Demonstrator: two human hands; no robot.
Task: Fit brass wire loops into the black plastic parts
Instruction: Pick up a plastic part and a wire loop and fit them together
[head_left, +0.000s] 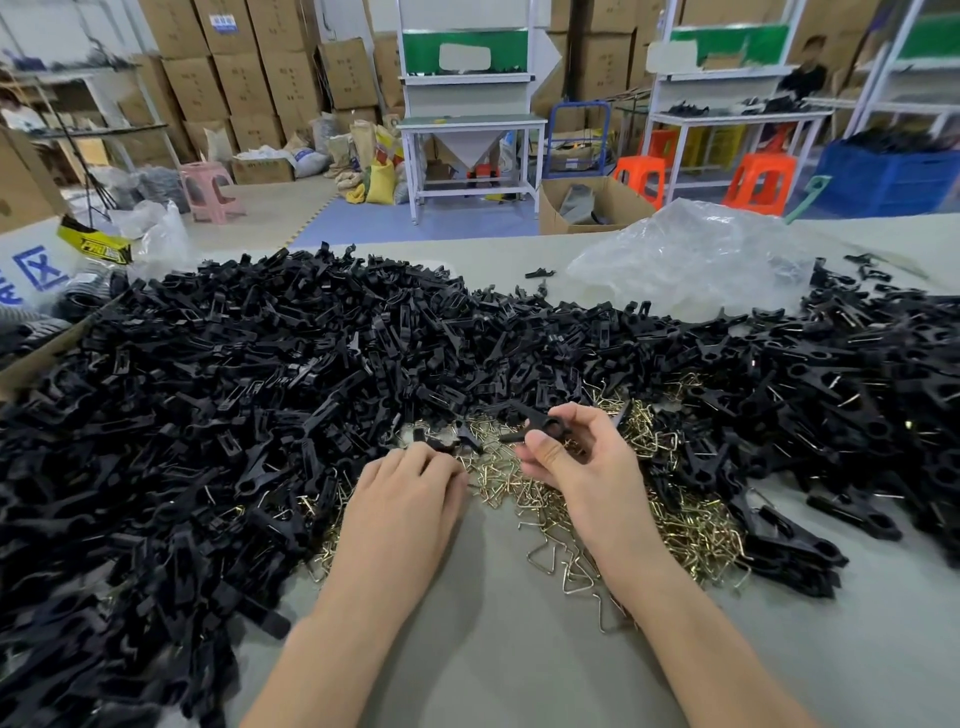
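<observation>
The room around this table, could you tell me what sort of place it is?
Most likely a small factory or assembly workshop: stacked cardboard boxes line the back wall, steel workbenches stand behind, and a huge pile of black plastic parts covers the table.

Bare desk (519, 670) is lying open along the near edge, giving clear passage from the front. A heap of black plastic parts (218, 395) is closing off the left and far sides; brass wire loops (613, 514) are littering the centre; a crumpled plastic bag (691, 254) is occupying the far right.

Right hand (582, 457) pinches black part (540, 422) — left hand (410, 493) palm-down.
</observation>
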